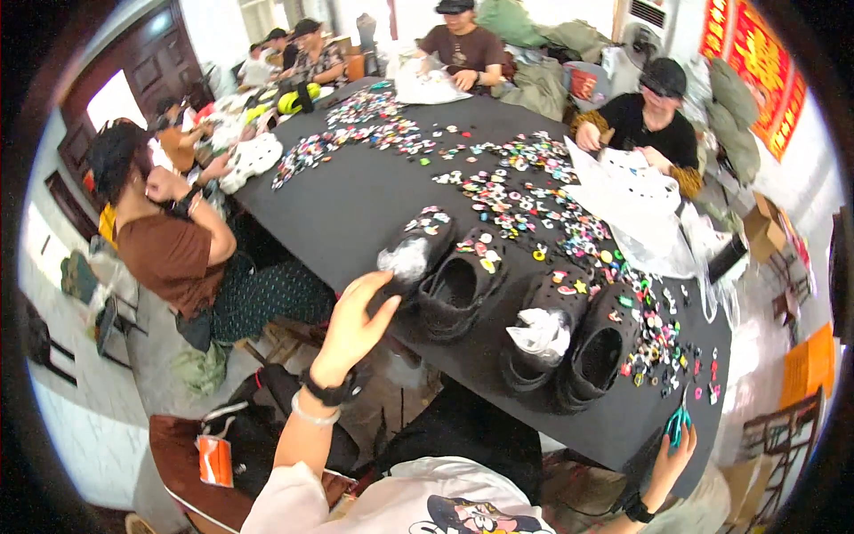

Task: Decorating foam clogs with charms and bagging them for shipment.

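My left hand [358, 319] is open, thumb and fingers apart, at the heel end of a black clog [429, 233] stuffed with clear plastic. Whether its fingertips touch the clog I cannot tell. Beside that clog stands a second black clog [452, 289] with its opening bare. To the right is another pair: one black clog [525, 367] holds white plastic, the other black clog [598, 363] shows a bare opening. Small colourful charms dot the toes. At the table's right edge my right hand [673, 456] is closed on teal-handled scissors [679, 425], their tips pointing away from me.
Loose colourful charms [516, 191] spread over the dark table [311, 214]. A person [645, 133] at the far right handles a white clog above a plastic bag [632, 218]. Another person [169, 231] sits at the left with a white clog [253, 162]. More people sit at the far end.
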Demonstrator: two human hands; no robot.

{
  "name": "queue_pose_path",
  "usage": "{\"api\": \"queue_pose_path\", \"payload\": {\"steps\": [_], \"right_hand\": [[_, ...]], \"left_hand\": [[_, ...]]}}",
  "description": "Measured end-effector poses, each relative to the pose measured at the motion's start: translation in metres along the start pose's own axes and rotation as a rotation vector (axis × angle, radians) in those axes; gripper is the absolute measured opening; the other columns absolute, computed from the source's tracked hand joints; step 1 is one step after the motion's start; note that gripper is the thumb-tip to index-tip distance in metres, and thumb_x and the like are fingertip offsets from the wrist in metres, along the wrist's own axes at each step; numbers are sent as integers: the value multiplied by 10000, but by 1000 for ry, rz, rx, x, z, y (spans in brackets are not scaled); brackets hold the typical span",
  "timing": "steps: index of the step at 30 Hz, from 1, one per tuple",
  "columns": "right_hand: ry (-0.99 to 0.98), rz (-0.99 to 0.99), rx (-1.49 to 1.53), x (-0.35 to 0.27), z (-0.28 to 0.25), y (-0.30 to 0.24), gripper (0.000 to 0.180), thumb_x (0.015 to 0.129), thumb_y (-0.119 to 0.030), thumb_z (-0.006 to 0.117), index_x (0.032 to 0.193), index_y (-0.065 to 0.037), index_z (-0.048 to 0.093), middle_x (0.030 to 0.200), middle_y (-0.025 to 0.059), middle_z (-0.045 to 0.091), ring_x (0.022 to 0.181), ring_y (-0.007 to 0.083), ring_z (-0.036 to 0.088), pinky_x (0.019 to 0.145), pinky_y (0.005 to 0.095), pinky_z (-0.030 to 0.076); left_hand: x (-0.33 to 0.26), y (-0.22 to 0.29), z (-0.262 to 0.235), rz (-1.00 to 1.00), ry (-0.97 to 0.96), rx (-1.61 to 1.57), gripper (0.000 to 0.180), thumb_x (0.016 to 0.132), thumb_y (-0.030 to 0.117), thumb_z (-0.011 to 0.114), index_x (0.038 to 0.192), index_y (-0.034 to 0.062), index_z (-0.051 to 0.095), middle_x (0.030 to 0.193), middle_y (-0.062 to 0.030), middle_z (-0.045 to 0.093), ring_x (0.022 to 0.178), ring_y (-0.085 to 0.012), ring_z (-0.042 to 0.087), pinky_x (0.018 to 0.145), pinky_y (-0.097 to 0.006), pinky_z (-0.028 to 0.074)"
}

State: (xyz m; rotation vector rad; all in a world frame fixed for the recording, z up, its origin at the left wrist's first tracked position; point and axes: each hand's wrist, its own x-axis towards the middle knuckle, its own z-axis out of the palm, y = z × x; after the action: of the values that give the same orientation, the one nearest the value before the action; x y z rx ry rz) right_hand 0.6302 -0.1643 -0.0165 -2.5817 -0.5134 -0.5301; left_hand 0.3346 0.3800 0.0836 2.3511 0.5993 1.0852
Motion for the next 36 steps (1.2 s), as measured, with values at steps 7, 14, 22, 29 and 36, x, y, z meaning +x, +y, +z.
{"api": "queue_pose_path", "payload": {"steps": [7,14,22,29,36], "right_hand": [[0,166,58,-42,-6,5,437,896,-55,604,1324,-34,514,1451,175,392,1319,365,409,1074,473,343],[62,115,155,-29,5,-33,398,895,-13,583,1290,-23,540,1407,171,438,1274,345,464,1040,435,386],[28,55,229,-3,21,-82,392,856,11,612,1244,-29,575,1374,153,484,1250,349,478,1037,435,386],[-12,85,210,-10,31,-81,389,854,10,611,1239,-31,576,1371,159,487,1245,349,482,1030,439,393],[-56,67,169,-6,44,-100,390,842,9,614,1228,-34,580,1371,159,489,1246,350,474,1040,437,374]], "left_hand": [[86,-22,72,-18,-378,476,519,749,346,779,1040,-45,599,1008,-237,656,963,-383,631,835,-427,497],[88,-32,83,-135,-457,488,728,639,321,848,1133,2,421,866,-185,659,844,-394,656,739,-451,518],[89,-46,70,-208,-359,185,417,665,54,735,976,58,457,744,-114,617,780,-337,635,691,-404,484],[95,-75,23,118,-198,274,296,645,-96,539,916,21,511,846,-164,635,861,-379,619,785,-435,485],[123,-141,-9,-7,-220,281,298,662,-122,545,922,18,507,890,-178,661,928,-362,652,816,-417,508]]}}
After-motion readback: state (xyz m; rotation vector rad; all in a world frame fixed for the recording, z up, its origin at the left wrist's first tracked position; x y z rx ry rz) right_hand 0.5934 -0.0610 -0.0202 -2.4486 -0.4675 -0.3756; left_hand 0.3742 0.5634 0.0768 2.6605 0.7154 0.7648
